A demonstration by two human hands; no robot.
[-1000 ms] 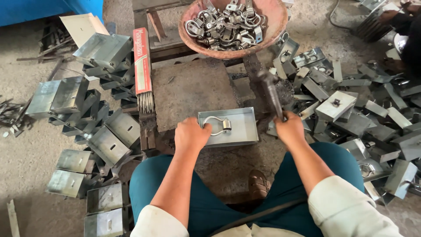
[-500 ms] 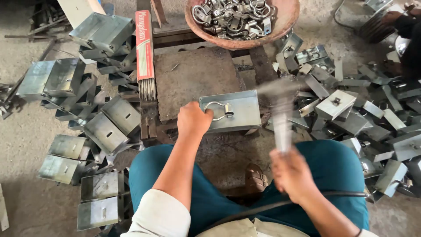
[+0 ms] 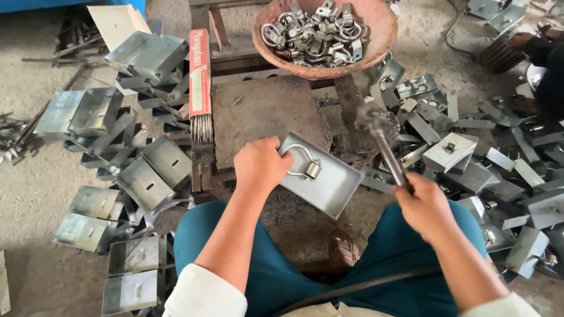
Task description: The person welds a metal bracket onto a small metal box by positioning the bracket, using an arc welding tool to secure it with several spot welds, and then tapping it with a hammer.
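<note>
1. The tray under the left hand is thin sheet metal, smooth, with a dull silver sheen.
2. Its ring is brighter plated metal.
3. The hammer in the right hand looks like dark, worn metal, though blur hides its finish.
4. The block is rough, rusty brown metal.
5. The bowl is matt, reddish, scuffed; the shackles inside gleam.
6. The rod packet is glossy red paper.
7. The floor is gritty grey concrete.
</note>
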